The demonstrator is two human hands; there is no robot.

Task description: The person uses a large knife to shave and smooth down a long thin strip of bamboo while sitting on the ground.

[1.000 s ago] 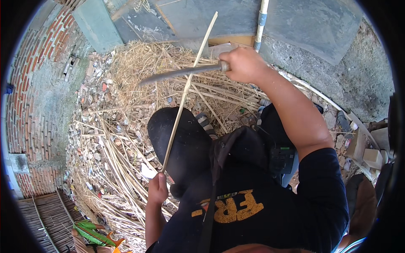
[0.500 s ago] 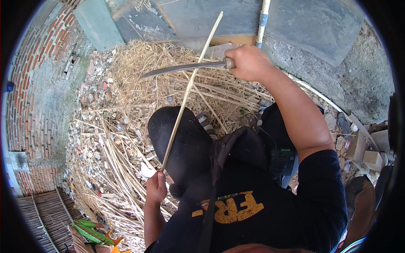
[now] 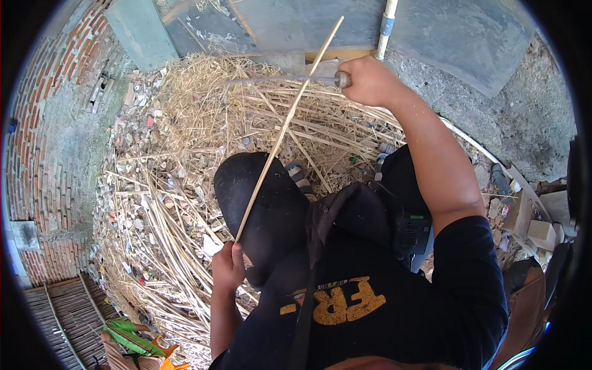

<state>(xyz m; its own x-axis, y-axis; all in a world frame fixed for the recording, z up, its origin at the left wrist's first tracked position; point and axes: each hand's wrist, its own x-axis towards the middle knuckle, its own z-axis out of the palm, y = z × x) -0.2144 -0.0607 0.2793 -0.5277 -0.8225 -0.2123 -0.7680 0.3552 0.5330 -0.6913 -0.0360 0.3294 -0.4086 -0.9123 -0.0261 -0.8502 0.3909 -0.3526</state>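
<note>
My left hand [image 3: 229,266] is closed round the lower end of a long, pale wooden stick [image 3: 285,125], which slants up and to the right across my bent knee. My right hand [image 3: 370,82] grips the handle of a long knife [image 3: 280,79]. Its blade points left, blurred by motion, and crosses the stick near the upper part; whether it touches the stick I cannot tell. Dry shavings [image 3: 203,102] lie heaped on the ground beyond my knee, beneath the knife.
A bundle of thin pale sticks [image 3: 176,240] lies on the rubble at my left. Ahead stand grey panels [image 3: 308,28] and a white pipe [image 3: 387,28]. A brick wall [image 3: 58,166] rises at the far left. A person in a green top [image 3: 132,339] is at the lower left.
My right hand has moved slightly up and to the right with the knife. The stick's upper end has tilted a little to the right, while my left hand keeps its hold.
</note>
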